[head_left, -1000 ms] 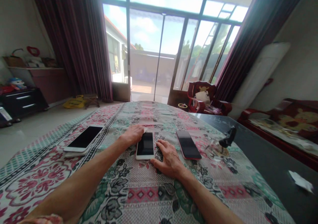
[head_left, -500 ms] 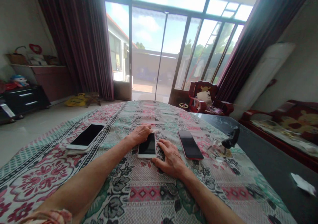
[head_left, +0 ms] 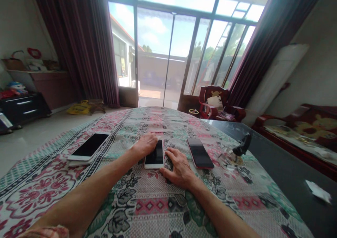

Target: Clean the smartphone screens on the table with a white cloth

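A white-framed phone lies screen up on the patterned tablecloth, between my hands. My left hand is over its upper left part, fingers curled and pressed together; a small whitish bit shows by the fingertips, too unclear to name. My right hand rests beside the phone's right edge, fingers spread, with the thumb near the lower right corner. To the left, a larger white phone lies on top of something pale and flat. A dark phone with a red edge lies right of my right hand.
A black stand-like object with a clear base is at the table's right. Beyond lies a dark tabletop with a crumpled white paper. A wooden armchair and glass doors are ahead.
My left hand has shifted slightly down over the phone's screen. My right hand keeps its place by the phone's edge. The whole view has drifted a little.
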A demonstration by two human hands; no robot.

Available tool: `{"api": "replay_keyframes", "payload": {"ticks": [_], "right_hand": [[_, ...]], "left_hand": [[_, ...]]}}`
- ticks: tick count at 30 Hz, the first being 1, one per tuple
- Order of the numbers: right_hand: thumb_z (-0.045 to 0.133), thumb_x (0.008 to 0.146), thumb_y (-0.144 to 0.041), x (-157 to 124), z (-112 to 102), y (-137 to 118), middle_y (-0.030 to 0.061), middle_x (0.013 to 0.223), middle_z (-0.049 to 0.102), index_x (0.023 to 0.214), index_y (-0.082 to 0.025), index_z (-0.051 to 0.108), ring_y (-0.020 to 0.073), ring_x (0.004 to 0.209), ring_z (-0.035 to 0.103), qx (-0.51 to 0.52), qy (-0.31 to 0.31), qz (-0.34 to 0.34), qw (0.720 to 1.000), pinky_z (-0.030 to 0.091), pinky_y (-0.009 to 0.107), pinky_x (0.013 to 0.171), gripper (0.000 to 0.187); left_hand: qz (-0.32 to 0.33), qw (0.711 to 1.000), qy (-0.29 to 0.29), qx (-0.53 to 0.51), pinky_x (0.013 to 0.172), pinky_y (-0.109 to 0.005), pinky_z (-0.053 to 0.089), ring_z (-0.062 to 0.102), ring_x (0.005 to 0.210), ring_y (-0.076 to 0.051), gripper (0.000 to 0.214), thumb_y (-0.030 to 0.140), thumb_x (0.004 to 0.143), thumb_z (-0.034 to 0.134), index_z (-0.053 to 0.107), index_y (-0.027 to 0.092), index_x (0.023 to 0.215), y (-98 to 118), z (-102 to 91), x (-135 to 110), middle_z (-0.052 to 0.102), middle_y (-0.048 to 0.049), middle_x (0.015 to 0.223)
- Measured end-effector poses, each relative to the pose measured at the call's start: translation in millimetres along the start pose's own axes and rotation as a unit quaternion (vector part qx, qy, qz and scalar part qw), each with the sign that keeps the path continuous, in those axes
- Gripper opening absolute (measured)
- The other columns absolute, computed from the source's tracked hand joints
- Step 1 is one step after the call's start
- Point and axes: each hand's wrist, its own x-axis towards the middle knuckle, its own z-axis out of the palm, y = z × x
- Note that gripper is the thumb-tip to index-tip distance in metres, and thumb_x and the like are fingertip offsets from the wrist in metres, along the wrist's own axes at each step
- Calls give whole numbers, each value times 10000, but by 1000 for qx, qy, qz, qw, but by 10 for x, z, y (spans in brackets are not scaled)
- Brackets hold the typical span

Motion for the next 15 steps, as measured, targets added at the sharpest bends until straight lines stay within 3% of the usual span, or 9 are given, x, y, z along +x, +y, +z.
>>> {"api": "replay_keyframes", "payload": {"ticks": [4,8,15], "right_hand": [[652,764,-464,2,-10,-10,121,1399,475,1297,-176,535,280,1299,404,3,-2,-3,1000,286,434,1104,616],[656,762,-465,6,-10,-10,118,1399,475,1289,-184,539,276,1293,409,0,-2,-7,1000,287,435,1099,609],[652,767,-456,15,3,-1,114,1397,475,1301,-181,530,262,1298,404,-7,-7,-4,1000,288,432,1102,613]], "left_hand": [[54,998,8,36,825,-335,505,624,901,-233,307,64,863,417,666,114,1035,142,16,44,628,-150,1001],[105,994,14,32,839,-307,494,617,929,-216,358,54,851,432,658,153,1110,131,29,92,629,-124,1017],[-7,1000,-11,-6,818,-303,492,631,887,-218,275,29,813,442,690,84,921,-134,-14,92,664,-166,968]]}}
